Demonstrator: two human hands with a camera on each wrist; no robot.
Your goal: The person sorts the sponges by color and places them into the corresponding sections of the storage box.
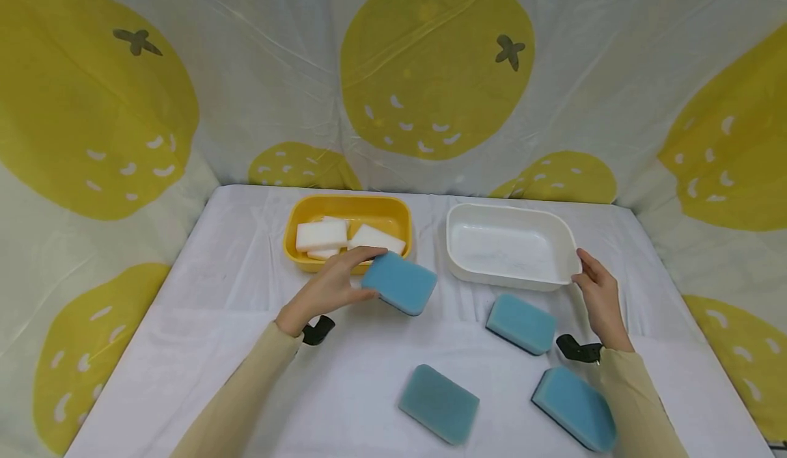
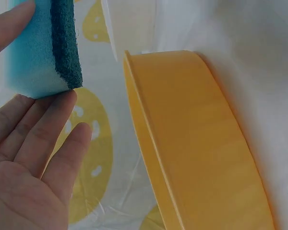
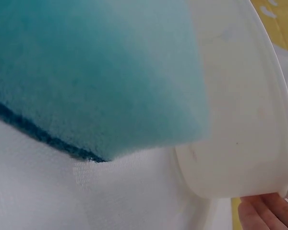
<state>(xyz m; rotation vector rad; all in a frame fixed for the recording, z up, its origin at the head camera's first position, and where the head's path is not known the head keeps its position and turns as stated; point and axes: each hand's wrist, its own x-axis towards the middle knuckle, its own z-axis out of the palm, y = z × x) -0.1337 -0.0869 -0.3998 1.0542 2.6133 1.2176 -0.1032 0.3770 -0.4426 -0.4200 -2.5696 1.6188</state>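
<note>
**Sponge held by a light pinch above the desk**

Sponge (image 1: 399,283) sits between the left hand's (image 1: 328,288) thumb and fingertips, lifted near the yellow tray (image 1: 348,206); so shallow a grip could let it slip. Farther off, the right hand (image 1: 599,294) curls on the white tray's (image 1: 510,213) rim; a tug might slide it.

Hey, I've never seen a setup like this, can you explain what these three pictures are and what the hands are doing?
A person works with bare hands, wearing three cameras. The head view looks down on a white-covered table. The left hand holds a blue rectangular sponge with a dark scouring side above the table, near a yellow plastic tray of white foam blocks. The right hand touches the rim of an empty white plastic tray. Three more blue sponges lie on the table. The other pictures are close-ups from wrist cameras.
</note>
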